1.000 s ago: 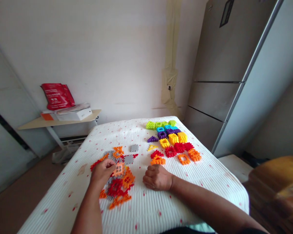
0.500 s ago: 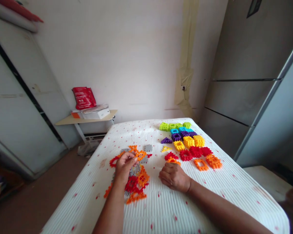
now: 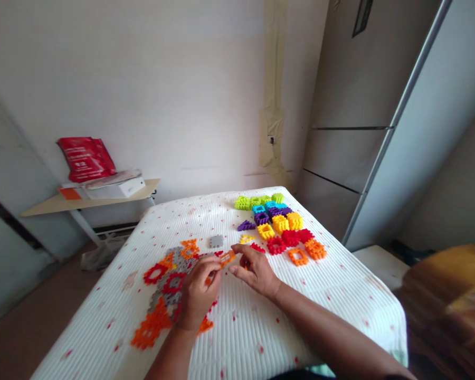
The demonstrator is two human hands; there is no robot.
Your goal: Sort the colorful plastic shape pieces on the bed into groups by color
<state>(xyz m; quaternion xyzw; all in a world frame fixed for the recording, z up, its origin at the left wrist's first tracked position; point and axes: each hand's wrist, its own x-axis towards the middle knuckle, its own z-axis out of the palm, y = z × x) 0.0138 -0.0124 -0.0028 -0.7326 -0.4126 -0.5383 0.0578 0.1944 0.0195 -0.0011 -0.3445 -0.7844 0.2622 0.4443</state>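
My left hand (image 3: 201, 289) pinches an orange interlocking plastic piece (image 3: 227, 257) with an open middle, held above the table. My right hand (image 3: 259, 272) faces it from the right, thumb and index finger apart close to the piece's edge; its other fingers are partly hidden. Behind those fingers a bit of orange (image 3: 246, 265) shows, mostly covered. Under and left of my left hand lies a loose spread of grey, red and orange pieces, among them a red ring-shaped piece (image 3: 155, 274) and an orange piece (image 3: 152, 327). A grey square (image 3: 216, 241) lies apart beyond it.
Pieces stand grouped by colour at the right: green (image 3: 243, 202), purple (image 3: 262, 218), yellow (image 3: 281, 224), red (image 3: 276, 245) and orange (image 3: 315, 249). A patterned white cover (image 3: 277, 338) lies over the table. A refrigerator (image 3: 342, 158) stands right; a side table (image 3: 146, 191) is at left.
My left hand has lifted an orange piece and moved right. My right hand has opened from a closed curl and come up toward it. The view has swung to the right.
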